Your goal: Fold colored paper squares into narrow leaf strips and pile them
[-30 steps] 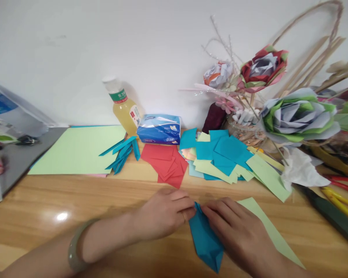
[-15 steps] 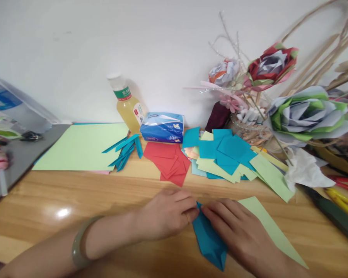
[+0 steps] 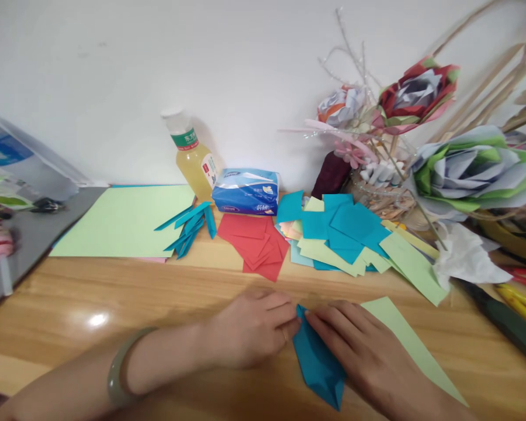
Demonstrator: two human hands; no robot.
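On cam I see wood surface [image 3: 114, 292], white wall [image 3: 114, 88]. Blue paper [image 3: 318, 368] btwn L hand [image 3: 258, 327] & R hand [image 3: 355, 333], both pinching its far end.

Widest open surface [image 3: 61, 298] lies left, between green stack [image 3: 127, 222] and left forearm [image 3: 175, 356]. Narrow bare strip ahead of left hand [image 3: 256, 327] and right hand [image 3: 355, 333], then flat red paper [image 3: 254, 240], low enough to pass over. Slim gap between the hands, taken by blue paper [image 3: 318, 362]. Bottle [image 3: 193, 169] and tissues [image 3: 245, 193] bar the back; flowers [image 3: 469, 169] and dark tool [image 3: 508, 321] crowd the right.
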